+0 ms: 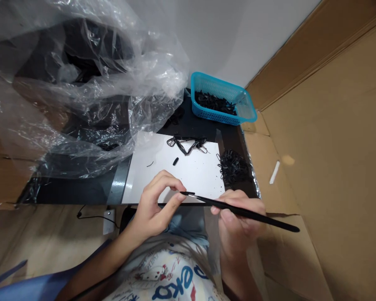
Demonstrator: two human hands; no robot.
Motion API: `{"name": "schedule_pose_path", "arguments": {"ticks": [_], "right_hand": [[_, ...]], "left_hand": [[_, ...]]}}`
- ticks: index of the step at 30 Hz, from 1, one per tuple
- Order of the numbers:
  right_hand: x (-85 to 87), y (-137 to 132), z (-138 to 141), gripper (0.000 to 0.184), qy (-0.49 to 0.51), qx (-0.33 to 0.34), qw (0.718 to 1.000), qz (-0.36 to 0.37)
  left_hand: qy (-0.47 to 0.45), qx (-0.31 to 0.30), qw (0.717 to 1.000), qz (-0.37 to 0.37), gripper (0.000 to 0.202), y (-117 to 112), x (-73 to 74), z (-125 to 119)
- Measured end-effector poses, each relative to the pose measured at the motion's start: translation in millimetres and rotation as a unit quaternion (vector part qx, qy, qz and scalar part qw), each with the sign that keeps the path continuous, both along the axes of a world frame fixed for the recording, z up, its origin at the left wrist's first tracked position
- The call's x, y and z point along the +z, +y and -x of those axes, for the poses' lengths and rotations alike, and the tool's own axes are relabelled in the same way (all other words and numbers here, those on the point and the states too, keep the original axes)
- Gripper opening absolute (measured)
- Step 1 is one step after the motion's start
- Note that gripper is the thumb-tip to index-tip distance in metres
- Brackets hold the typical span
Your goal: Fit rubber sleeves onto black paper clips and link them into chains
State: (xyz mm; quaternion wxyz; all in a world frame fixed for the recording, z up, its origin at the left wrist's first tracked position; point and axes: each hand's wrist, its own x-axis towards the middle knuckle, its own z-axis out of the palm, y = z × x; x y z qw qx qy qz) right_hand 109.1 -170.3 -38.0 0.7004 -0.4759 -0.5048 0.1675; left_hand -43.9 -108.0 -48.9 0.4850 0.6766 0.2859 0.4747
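A thin black paintbrush [241,212] is gripped in the right hand [240,223], closed pencil-fashion around the smooth handle, apparently so that the fine tip can be steadied as it is pointed toward 9 o'clock, at the left hand [153,205]. The left fingers [166,179] are curled into a pinch just beside the tip; whether anything tiny is held cannot be told. A white card [200,177] is laid beneath, perhaps as a pale ground for dark pieces, with a tangle of thin black loops [186,143] at its 12 o'clock, a small black piece [175,161] nearby, a wiry heap [233,168] at 3 o'clock and a blue plastic basket [203,79] beyond
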Motion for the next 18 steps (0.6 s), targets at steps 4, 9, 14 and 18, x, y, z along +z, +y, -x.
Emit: {"name": "schedule_pose_path", "arguments": {"ticks": [4, 9, 14, 18], "right_hand": [[1.8, -0.4, 2.3, 0.021, 0.037, 0.013, 0.999, 0.006], [1.8, -0.7, 3.5, 0.025, 0.019, 0.016, 1.000, -0.002], [0.2, -0.5, 3.7, 0.023, 0.011, 0.010, 1.000, -0.001], [-0.6, -1.5, 7.1, 0.023, 0.022, 0.005, 1.000, -0.011]], "left_hand": [[0.008, 0.001, 1.000, -0.003, 0.004, -0.7, 0.3, 0.9], [0.010, 0.006, 1.000, -0.010, 0.004, -2.3, -0.8, 1.7], [0.004, 0.006, 1.000, -0.008, 0.006, -3.1, -0.9, 0.8], [0.007, 0.003, 1.000, -0.014, 0.007, -3.2, -0.1, -0.6]]}}
